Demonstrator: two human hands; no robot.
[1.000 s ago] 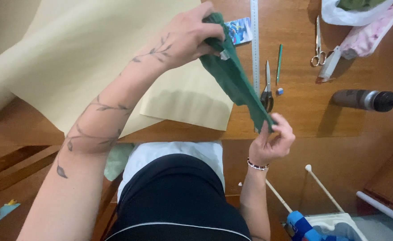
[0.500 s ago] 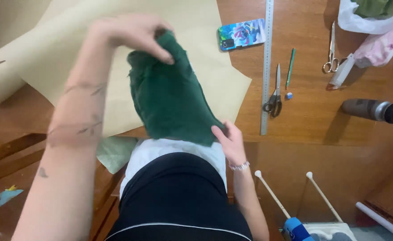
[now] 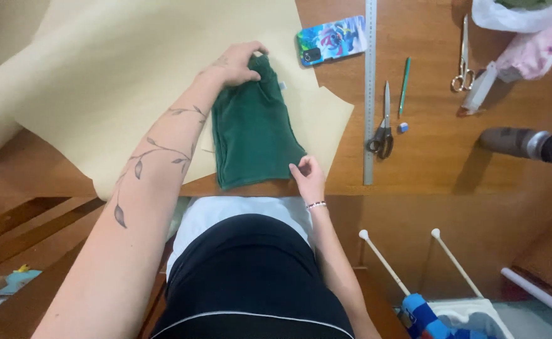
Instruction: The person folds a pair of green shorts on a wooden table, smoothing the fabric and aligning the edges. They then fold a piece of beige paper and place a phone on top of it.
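Wooden table, hands on green shorts

A home sewing workshop: pattern paper covers the wooden surface, with a steel ruler, scissors and shears right of the right hand.

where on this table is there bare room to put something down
Bare paper lies left of the green shorts, across the big cream sheet. Bare wood shows between the metal ruler and the dark bottle, below the green pencil. Crowded: top right, around the silver scissors and the bags.
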